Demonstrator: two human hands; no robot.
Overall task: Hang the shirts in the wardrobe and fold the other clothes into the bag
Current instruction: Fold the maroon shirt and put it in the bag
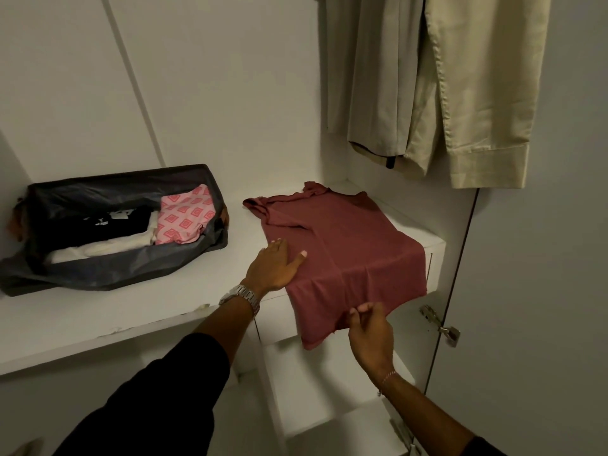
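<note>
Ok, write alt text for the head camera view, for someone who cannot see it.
A person folds a maroon t-shirt on a white wardrobe shelf, the left hand flat on its edge and the right hand pinching its overhanging hem. To the left an open dark bag holds folded clothes; beige garments hang above.

Maroon t-shirt, grey bag, pink diamond-patterned cloth, beige hanging garments.
</note>
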